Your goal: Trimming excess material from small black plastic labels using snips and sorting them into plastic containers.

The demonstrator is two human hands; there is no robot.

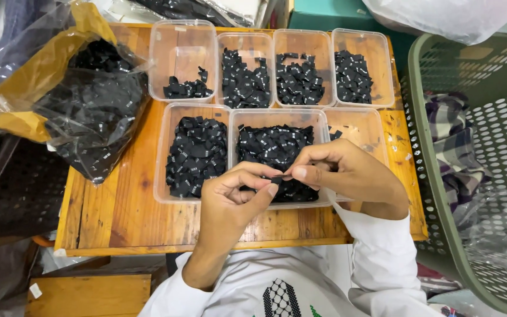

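My left hand [233,202] and my right hand [347,173] meet over the front middle clear plastic tub [278,116], pinching one small black fabric label [278,179] between their fingertips. That tub is full of black labels [274,147]. The tub to its left [164,152] also holds a heap of black labels [196,154]. The tub on the right [371,126] is almost bare, partly hidden by my right hand.
Several clear tubs of black labels line the back of the wooden table [124,211]; the leftmost [183,41] holds few. A plastic bag of black labels [98,111] lies at left. A green perforated basket [476,170] with checked cloth stands at right.
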